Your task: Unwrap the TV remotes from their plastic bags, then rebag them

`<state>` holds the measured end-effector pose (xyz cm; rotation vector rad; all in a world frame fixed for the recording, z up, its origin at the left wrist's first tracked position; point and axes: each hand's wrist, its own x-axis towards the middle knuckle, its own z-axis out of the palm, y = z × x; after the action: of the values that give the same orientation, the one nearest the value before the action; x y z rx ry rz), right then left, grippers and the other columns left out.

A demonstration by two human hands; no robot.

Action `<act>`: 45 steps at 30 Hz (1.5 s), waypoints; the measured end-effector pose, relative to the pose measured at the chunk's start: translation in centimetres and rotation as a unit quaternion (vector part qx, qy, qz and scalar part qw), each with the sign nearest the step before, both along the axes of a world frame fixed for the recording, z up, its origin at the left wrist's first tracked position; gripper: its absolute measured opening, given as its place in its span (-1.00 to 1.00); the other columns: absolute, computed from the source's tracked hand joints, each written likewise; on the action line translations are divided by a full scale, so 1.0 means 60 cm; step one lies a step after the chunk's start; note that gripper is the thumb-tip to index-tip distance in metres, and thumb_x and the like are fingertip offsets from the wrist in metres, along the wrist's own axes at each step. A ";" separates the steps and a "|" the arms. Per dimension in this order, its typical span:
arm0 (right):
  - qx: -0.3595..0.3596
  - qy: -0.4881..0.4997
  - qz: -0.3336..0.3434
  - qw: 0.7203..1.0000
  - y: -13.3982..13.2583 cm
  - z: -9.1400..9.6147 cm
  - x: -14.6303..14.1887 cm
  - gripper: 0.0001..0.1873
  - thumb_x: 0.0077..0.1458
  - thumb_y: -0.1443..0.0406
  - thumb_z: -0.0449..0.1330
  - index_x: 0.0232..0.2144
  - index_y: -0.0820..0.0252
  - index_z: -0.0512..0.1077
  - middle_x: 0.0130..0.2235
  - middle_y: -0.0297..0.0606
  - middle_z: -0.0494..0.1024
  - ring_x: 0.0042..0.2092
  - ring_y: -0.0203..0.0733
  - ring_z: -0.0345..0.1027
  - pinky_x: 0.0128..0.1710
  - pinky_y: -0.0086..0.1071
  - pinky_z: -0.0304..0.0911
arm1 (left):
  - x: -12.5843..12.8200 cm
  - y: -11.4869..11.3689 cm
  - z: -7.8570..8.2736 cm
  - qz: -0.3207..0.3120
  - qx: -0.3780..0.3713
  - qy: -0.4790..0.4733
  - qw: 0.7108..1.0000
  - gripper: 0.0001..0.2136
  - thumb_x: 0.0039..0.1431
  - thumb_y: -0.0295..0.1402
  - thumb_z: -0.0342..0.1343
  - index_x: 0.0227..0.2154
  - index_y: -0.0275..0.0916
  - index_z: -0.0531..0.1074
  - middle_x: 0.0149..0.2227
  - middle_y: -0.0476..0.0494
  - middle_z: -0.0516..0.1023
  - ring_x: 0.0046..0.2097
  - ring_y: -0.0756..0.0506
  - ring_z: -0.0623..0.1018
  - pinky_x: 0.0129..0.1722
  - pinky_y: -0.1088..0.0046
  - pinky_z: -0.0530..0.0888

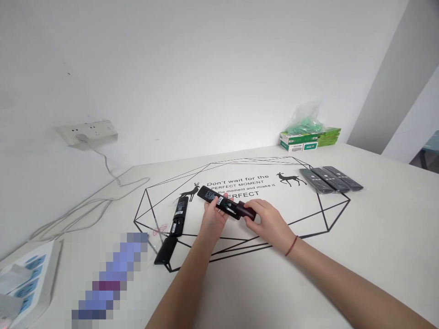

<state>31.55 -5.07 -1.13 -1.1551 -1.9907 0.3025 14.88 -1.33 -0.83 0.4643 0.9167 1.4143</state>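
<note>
My left hand (216, 212) is closed around a black remote control (209, 195), turned with its labelled back upward and its battery compartment uncovered. At the right end of that remote, my right hand (265, 217) pinches a dark battery cover (246, 210). The cover's edge meets or overlaps the remote's end; whether it is seated I cannot tell. To the left of my hands lies a second black remote (180, 210), back up, its battery compartment open. Its loose black cover (166, 250) rests just below it, close to or touching its lower end.
Several remotes in clear wrapping (331, 179) lie at the right. Green and white boxes (298, 140) with a plastic bag (306, 119) on top stand by the wall. A power strip (34, 278), grey cables (82, 214) and a blurred-out item (109, 278) are at the left.
</note>
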 end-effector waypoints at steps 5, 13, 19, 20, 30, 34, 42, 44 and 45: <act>0.043 0.004 0.010 0.999 0.000 -0.015 -0.008 -0.76 0.06 0.40 0.13 -0.18 0.16 0.38 -0.18 -0.18 0.48 -0.16 -0.09 0.34 -0.15 -0.21 0.31 | 0.010 -0.009 0.003 -0.023 0.029 -0.015 0.999 -0.69 0.24 -0.38 -0.02 0.02 -0.04 0.14 -0.05 -0.16 0.50 -0.13 -0.12 0.58 -0.06 0.24 0.49; 0.087 -0.011 0.004 0.996 0.006 -0.034 -0.011 -0.76 0.09 0.38 0.13 -0.15 0.15 0.41 -0.15 -0.14 0.48 -0.12 -0.05 0.36 -0.13 -0.15 0.35 | 0.023 -0.021 0.000 -0.083 0.036 -0.015 0.996 -0.62 0.28 -0.28 -0.07 0.13 0.01 0.06 0.02 -0.22 0.47 -0.09 -0.13 0.57 -0.03 0.28 0.46; 0.107 -0.023 0.008 0.994 0.007 -0.036 -0.013 -0.74 0.14 0.35 0.11 -0.09 0.18 0.39 -0.08 -0.09 0.47 -0.05 -0.03 0.35 -0.08 -0.13 0.36 | 0.023 -0.021 0.000 -0.084 0.030 0.011 0.996 -0.62 0.29 -0.30 -0.09 0.14 -0.06 0.07 -0.06 -0.22 0.53 -0.12 -0.10 0.58 -0.08 0.34 0.48; 0.105 -0.026 0.017 0.994 0.006 -0.035 -0.013 -0.72 0.15 0.33 0.11 -0.06 0.17 0.38 -0.06 -0.08 0.45 -0.04 -0.02 0.34 -0.07 -0.13 0.36 | 0.022 -0.020 0.000 -0.080 0.026 0.015 0.996 -0.63 0.29 -0.30 -0.09 0.14 -0.08 0.09 -0.08 -0.22 0.54 -0.14 -0.09 0.58 -0.09 0.35 0.48; 0.093 -0.091 0.082 0.988 -0.006 -0.031 -0.016 -0.59 0.12 0.40 0.09 0.05 0.17 0.28 0.09 -0.02 0.34 -0.02 -0.03 0.37 -0.16 -0.18 0.42 | 0.017 -0.018 0.005 -0.075 -0.029 0.056 0.995 -0.63 0.27 -0.23 -0.10 -0.08 -0.45 0.40 -0.18 -0.37 0.57 -0.32 -0.13 0.60 -0.29 0.37 0.52; 0.083 -0.108 0.062 0.989 -0.006 -0.028 -0.015 -0.63 0.10 0.42 0.11 -0.01 0.14 0.33 0.05 -0.07 0.39 -0.12 -0.07 0.41 -0.25 -0.21 0.42 | 0.020 -0.021 0.011 -0.074 -0.026 0.076 0.994 -0.63 0.27 -0.26 -0.09 0.03 -0.40 0.32 -0.13 -0.35 0.56 -0.34 -0.14 0.61 -0.32 0.35 0.52; 0.057 -0.112 0.051 0.991 -0.005 -0.031 -0.015 -0.63 0.06 0.43 0.14 -0.05 0.12 0.38 -0.01 -0.11 0.42 -0.13 -0.10 0.41 -0.30 -0.28 0.39 | 0.020 -0.021 0.003 -0.097 -0.015 0.097 0.990 -0.60 0.27 -0.23 -0.09 0.05 -0.39 0.30 -0.07 -0.37 0.54 -0.27 -0.16 0.61 -0.27 0.34 0.51; 0.048 -0.110 0.051 0.991 -0.004 -0.033 -0.014 -0.61 0.05 0.43 0.15 -0.04 0.11 0.37 -0.01 -0.12 0.42 -0.13 -0.10 0.41 -0.31 -0.29 0.38 | 0.020 -0.021 0.002 -0.107 -0.016 0.103 0.989 -0.60 0.27 -0.23 -0.08 0.04 -0.41 0.30 -0.13 -0.38 0.56 -0.27 -0.17 0.60 -0.27 0.32 0.51; 0.044 -0.108 0.053 0.992 -0.004 -0.033 -0.014 -0.60 0.04 0.43 0.15 -0.04 0.11 0.37 -0.01 -0.13 0.42 -0.12 -0.10 0.40 -0.31 -0.28 0.39 | 0.020 -0.021 0.002 -0.111 -0.015 0.104 0.988 -0.61 0.26 -0.23 -0.07 0.03 -0.41 0.31 -0.15 -0.38 0.57 -0.27 -0.17 0.60 -0.26 0.32 0.51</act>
<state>30.68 -5.32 -3.13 -1.0663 -2.2367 0.1467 16.05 -2.59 -0.73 0.6790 1.0187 1.1635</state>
